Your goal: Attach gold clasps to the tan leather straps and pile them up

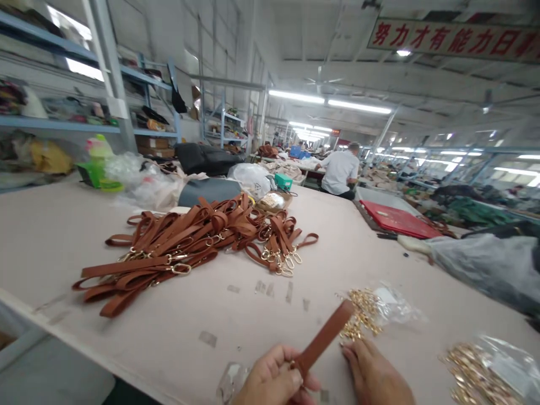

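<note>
head | left hand [270, 379] pinches strap [324, 337] | right hand [373, 374] open | banner [453, 39]: 努力才有能力

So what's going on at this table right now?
A person sits at a wide beige worktable. Their left hand grips one end of a brown leather strap that angles up off the table, while the right hand rests beside it, next to a small heap of gold metal clasps spilling from a clear plastic bag. A big pile of brown straps with gold clasps fitted lies further back. Another person in a white shirt works at the far end.
</note>
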The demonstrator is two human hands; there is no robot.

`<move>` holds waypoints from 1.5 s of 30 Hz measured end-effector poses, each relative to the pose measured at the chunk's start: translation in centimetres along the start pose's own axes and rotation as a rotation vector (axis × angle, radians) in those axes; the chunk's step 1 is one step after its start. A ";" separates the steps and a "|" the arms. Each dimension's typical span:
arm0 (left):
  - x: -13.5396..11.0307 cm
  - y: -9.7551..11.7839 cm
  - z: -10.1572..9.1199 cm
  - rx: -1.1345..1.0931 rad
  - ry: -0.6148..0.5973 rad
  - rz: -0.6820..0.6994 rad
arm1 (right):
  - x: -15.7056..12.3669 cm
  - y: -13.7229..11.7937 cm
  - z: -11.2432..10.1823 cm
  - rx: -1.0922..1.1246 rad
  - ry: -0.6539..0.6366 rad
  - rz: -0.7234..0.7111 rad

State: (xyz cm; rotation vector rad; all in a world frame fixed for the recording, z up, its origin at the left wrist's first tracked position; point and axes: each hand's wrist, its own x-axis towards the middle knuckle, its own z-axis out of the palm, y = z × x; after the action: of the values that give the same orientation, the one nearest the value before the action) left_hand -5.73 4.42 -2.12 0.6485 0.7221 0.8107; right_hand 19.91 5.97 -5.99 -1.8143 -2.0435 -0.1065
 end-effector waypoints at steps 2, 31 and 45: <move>-0.6 0.4 0.1 0.066 0.032 0.018 | -0.8 -1.4 -0.9 0.036 0.031 0.041; -2.5 0.1 3.4 0.510 -0.123 0.221 | -5.7 -11.0 -5.0 1.261 0.046 0.587; -2.5 -0.7 3.3 0.520 0.034 0.298 | -6.5 -10.2 -3.3 1.542 0.023 0.483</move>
State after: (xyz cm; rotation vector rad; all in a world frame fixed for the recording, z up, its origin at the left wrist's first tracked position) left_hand -4.05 1.23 0.11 1.2338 0.8892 0.9131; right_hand 11.33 -2.72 -3.14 -1.0816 -0.9017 1.1929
